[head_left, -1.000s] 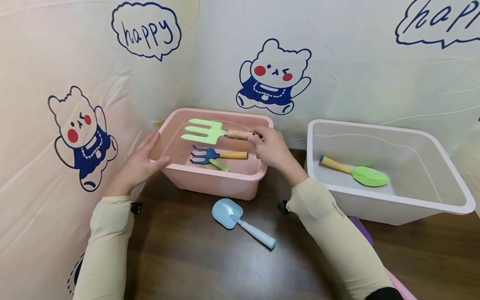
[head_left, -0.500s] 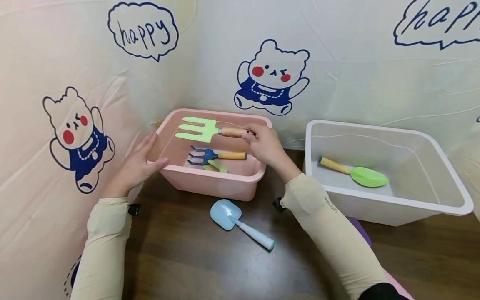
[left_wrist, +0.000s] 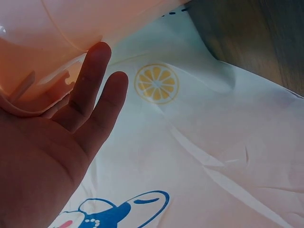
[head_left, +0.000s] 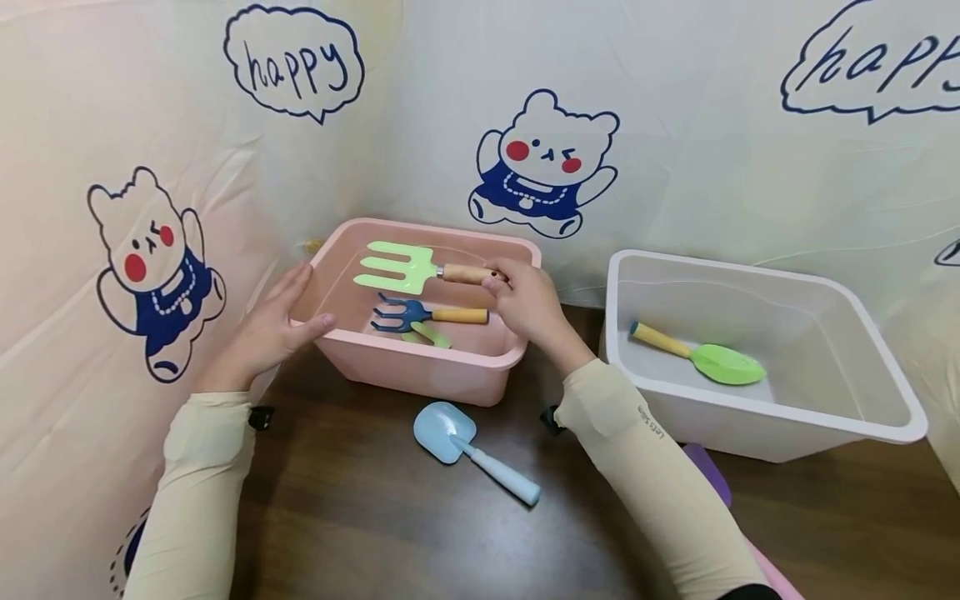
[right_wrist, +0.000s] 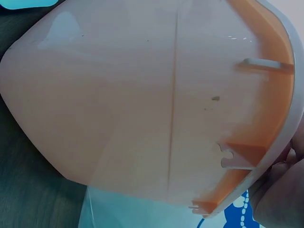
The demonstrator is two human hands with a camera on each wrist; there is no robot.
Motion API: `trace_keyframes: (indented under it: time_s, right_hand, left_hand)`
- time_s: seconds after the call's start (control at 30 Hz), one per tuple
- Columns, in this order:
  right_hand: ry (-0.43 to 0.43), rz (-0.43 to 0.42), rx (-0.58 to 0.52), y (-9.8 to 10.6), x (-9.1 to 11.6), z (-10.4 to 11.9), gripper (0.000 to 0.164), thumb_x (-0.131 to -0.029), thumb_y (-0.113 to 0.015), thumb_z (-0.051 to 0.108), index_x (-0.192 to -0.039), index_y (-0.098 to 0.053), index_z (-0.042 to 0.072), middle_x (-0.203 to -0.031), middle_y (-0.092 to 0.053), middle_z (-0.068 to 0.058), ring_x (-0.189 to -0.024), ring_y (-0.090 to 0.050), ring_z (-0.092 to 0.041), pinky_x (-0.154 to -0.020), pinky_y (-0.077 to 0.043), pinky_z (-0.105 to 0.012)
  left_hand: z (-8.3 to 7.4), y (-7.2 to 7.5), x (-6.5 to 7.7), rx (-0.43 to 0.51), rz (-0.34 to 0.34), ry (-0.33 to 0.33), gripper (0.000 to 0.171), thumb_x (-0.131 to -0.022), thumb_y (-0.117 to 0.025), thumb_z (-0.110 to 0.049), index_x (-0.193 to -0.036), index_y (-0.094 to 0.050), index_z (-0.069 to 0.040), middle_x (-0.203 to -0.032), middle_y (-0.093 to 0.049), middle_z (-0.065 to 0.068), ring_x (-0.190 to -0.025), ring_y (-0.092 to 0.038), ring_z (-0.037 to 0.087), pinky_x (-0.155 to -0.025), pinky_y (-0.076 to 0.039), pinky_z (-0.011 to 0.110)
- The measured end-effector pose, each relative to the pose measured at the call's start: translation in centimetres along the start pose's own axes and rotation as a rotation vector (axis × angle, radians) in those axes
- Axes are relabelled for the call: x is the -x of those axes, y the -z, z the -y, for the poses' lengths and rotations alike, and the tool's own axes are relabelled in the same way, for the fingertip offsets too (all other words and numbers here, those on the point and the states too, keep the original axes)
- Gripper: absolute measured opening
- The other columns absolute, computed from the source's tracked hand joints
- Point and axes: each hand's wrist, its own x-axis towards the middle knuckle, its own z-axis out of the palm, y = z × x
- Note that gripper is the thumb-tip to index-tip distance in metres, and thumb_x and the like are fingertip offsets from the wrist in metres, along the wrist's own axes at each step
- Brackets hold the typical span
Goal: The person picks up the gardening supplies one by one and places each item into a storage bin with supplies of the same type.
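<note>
Right grip [head_left: 528, 304] pinching green fork [head_left: 420, 271]; left grip [head_left: 268, 337], fingers spread, touching pink bin [head_left: 420, 348]; blue rake [head_left: 412, 315] left of right grip.

right hand [head_left: 528, 302]: grips green fork [head_left: 416, 271] | left hand [head_left: 264, 335]: touches pink bin [head_left: 420, 373]

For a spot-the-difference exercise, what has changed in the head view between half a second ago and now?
The green hand fork, gripped by the right hand, seems slightly lower, nearer the blue cultivator. Nothing was grasped or released. The left hand still touches the pink bin; the light-blue shovel and green trowel stayed put. The camera shifted slightly.
</note>
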Motion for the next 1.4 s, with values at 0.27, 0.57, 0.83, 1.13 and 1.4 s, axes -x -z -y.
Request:
trace_keyframes:
  time_s: [0.27,0.57,0.83,1.13,1.4]
  right_hand:
    - [-0.018,0.000,-0.031,-0.62,0.17,-0.48,0.029,-0.105,-0.056,0.021,-0.130,-0.066,0.012,-0.105,-0.064,-0.004,-0.096,-0.055,-0.024,-0.081,-0.047,-0.038]
    - [0.018,-0.027,-0.048,-0.19,0.03,-0.63,0.028,-0.105,-0.056,0.020,-0.129,-0.067,0.011,-0.107,-0.064,-0.004,-0.096,-0.055,-0.024,-0.082,-0.046,-0.038]
    - [0.033,-0.036,-0.044,0.16,-0.19,-0.59,0.027,-0.105,-0.056,0.019,-0.128,-0.067,0.010,-0.105,-0.064,-0.005,-0.097,-0.055,-0.024,-0.082,-0.046,-0.038]
    - [0.038,0.000,-0.002,-0.08,-0.09,-0.26,0.026,-0.105,-0.057,0.019,-0.125,-0.068,0.009,-0.094,-0.061,-0.006,-0.092,-0.054,-0.024,-0.077,-0.044,-0.036]
    - [0.107,0.040,0.132,-0.48,0.33,0.11,0.021,-0.103,-0.058,0.022,-0.116,-0.071,0.011,-0.084,-0.060,-0.003,-0.080,-0.055,-0.021,-0.071,-0.042,-0.036]
  left_hand:
    - [0.18,0.32,0.01,-0.012,0.028,0.027,0.101,-0.092,-0.065,-0.057,-0.163,-0.001,-0.027,-0.170,0.004,0.004,-0.151,-0.005,0.044,-0.106,-0.014,0.078]
    - [-0.12,0.29,-0.42,0.006,0.028,0.040,0.102,-0.090,-0.065,-0.059,-0.163,-0.001,-0.027,-0.169,0.004,0.001,-0.152,-0.003,0.041,-0.107,-0.013,0.076]
    - [-0.14,0.44,-0.77,-0.005,0.011,0.005,0.101,-0.091,-0.066,-0.057,-0.164,-0.003,-0.023,-0.170,0.002,0.002,-0.152,-0.003,0.038,-0.112,-0.011,0.072]
    - [0.22,0.16,-0.50,0.018,0.001,0.032,0.102,-0.090,-0.066,-0.060,-0.163,-0.002,-0.028,-0.170,0.003,0.001,-0.152,-0.004,0.040,-0.109,-0.012,0.075]
    - [0.18,0.24,-0.28,0.008,0.009,0.037,0.103,-0.090,-0.066,-0.060,-0.163,-0.002,-0.027,-0.170,0.004,0.001,-0.152,-0.002,0.039,-0.109,-0.013,0.074]
